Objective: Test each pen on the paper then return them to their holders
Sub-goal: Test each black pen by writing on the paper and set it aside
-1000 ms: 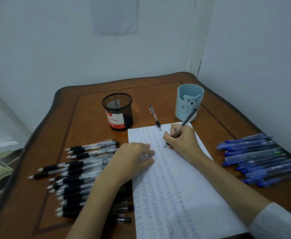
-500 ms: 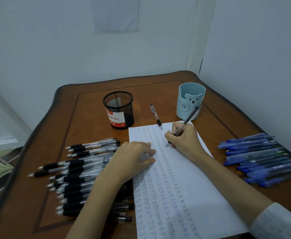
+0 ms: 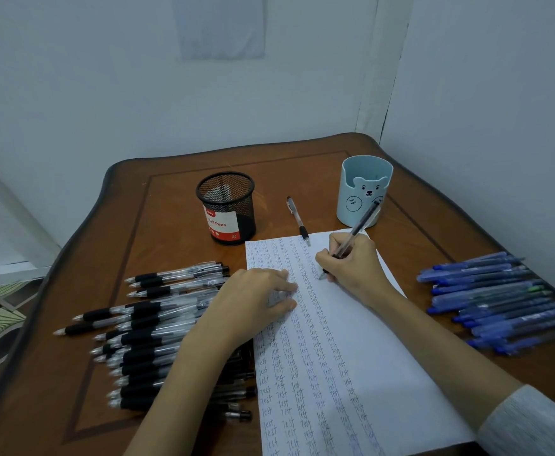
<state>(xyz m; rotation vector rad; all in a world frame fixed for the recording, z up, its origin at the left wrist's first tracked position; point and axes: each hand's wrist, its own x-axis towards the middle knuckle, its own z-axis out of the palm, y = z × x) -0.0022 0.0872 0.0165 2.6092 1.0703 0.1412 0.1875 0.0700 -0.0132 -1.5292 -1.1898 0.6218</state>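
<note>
Pen [image 3: 356,229]: slim clear plastic, dark grip, tip on the upper part of the white paper sheet [image 3: 378,357].
Right hand [image 3: 352,269]: pinches it for writing.
Left hand [image 3: 256,297]: flat, pressing the sheet's left edge.
Advice: probably write lightly in free space and keep the sheet firm.

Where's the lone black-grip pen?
Head view, centre: the lone black-grip pen lies between black mesh holder and blue bear cup, tip at top edge of white paper.
</note>
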